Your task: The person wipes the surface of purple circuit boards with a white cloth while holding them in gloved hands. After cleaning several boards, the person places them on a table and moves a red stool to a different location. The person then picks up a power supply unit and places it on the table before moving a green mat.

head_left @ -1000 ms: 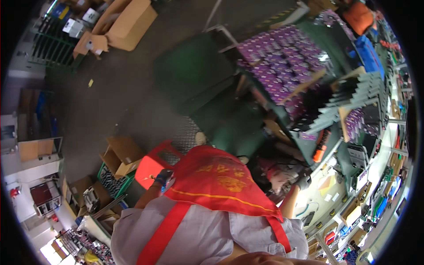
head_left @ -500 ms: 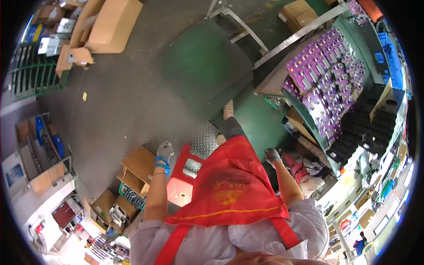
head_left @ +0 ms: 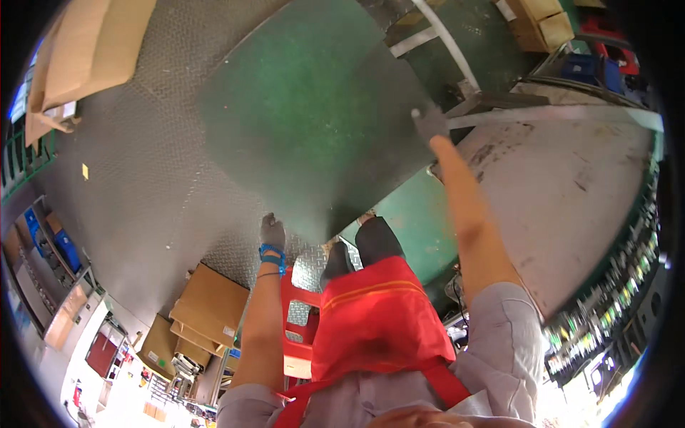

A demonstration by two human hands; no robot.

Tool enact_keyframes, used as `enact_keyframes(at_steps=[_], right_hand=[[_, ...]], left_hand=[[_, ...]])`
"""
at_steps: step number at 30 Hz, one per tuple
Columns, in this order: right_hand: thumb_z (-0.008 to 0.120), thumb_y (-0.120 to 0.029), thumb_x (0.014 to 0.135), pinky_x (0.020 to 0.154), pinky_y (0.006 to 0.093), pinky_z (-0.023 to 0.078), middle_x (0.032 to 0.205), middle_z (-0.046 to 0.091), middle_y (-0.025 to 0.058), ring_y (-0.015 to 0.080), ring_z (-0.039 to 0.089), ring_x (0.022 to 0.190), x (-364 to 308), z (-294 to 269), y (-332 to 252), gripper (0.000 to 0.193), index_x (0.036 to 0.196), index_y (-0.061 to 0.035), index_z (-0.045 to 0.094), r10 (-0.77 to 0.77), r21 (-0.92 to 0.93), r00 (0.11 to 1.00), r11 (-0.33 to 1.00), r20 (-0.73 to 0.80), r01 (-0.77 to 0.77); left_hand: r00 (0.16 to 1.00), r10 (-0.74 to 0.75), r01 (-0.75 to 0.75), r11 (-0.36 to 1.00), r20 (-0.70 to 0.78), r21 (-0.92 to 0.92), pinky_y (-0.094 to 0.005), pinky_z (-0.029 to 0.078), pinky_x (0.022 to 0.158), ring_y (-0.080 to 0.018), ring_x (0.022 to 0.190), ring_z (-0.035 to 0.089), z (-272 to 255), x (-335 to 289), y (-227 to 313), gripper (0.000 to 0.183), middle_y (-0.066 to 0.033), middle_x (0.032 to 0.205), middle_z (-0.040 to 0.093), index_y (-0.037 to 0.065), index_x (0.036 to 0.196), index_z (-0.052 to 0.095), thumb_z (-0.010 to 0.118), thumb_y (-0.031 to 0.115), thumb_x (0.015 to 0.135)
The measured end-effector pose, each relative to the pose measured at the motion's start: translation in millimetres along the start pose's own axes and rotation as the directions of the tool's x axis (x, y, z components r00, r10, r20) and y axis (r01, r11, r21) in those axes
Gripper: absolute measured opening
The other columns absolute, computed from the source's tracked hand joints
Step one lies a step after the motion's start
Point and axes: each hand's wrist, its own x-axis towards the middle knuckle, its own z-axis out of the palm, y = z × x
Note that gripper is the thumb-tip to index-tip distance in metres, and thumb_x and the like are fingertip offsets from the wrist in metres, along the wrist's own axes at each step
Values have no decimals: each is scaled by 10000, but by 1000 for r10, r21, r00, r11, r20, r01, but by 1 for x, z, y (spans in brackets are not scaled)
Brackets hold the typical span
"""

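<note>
My left hand (head_left: pixel 272 230), in a grey glove with a blue band at the wrist, hangs in front of me on the left with its fingers curled in and nothing visible in them. A red plastic stool (head_left: pixel 291 335) is below it, beside my red apron (head_left: pixel 382 321). My right arm reaches forward. At its end my right hand (head_left: pixel 430 123), also gloved and somewhat blurred, has its thumb spread from the fingers. It is over the right edge of a large dark green flat surface (head_left: pixel 307 93), near a pale metal bar (head_left: pixel 528 116); contact cannot be made out.
A worn grey tabletop (head_left: pixel 564 178) lies to my right, with a dense row of small parts (head_left: pixel 606 307) along its far right side. Cardboard boxes stand at the upper left (head_left: pixel 100 50), lower left (head_left: pixel 207 303) and upper right (head_left: pixel 539 25). Textured metal flooring (head_left: pixel 164 164) spreads leftward.
The view has turned to the right and I stand nearer the bench. My right hand has gone from beside my hip to far forward. The purple boards have left the view.
</note>
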Motion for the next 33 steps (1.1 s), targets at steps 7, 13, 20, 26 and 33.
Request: enact_keyframes(at_steps=[7, 13, 20, 26, 33], right_hand=[[445, -631, 888, 1050, 426, 379, 1349, 519, 205, 348, 472, 1276, 101, 30, 14, 775, 1390, -41, 432, 222, 58, 963, 971, 154, -233], [398, -648, 900, 990, 442, 390, 1294, 544, 243, 385, 502, 1220, 32, 5, 11, 781, 1313, 8, 500, 278, 189, 950, 934, 140, -302], [463, -604, 891, 864, 440, 436, 1014, 636, 308, 383, 620, 1004, -180, -75, -22, 714, 1053, 67, 646, 382, 284, 918, 873, 107, -396], [586, -597, 819, 733, 430, 477, 768, 638, 270, 363, 663, 768, -364, -196, -21, 667, 855, 62, 675, 374, 344, 896, 830, 241, -439], [659, -540, 793, 611, 424, 457, 647, 589, 238, 350, 601, 598, -577, -342, -19, 581, 750, 39, 651, 347, 523, 938, 800, -3, -294]], left_hand=[[898, -339, 352, 936, -282, -5, -461, 416, 1017, -476, 1211, 481, 101, 91, 30, 802, -341, 1341, 452, -89, 1415, 293, 481, 520, 927], [886, -447, 391, 569, 127, -723, -401, 439, 1002, -330, 1195, 522, 52, 132, -119, 742, -202, 1349, 506, -46, 1372, 420, 387, 567, 956], [884, -428, 441, 634, 187, -635, -345, 397, 1029, -265, 1186, 521, -106, 60, -86, 787, -154, 1314, 538, -62, 1367, 439, 258, 598, 978], [846, -471, 519, 627, 248, -581, -369, 495, 908, -283, 1000, 630, -242, -140, -39, 765, -170, 1121, 645, -96, 1237, 555, 272, 567, 983], [985, -171, 108, 749, -33, -653, -370, 447, 972, -263, 1095, 570, -369, -256, -20, 722, -161, 1253, 574, -87, 1238, 550, 327, 550, 982]])
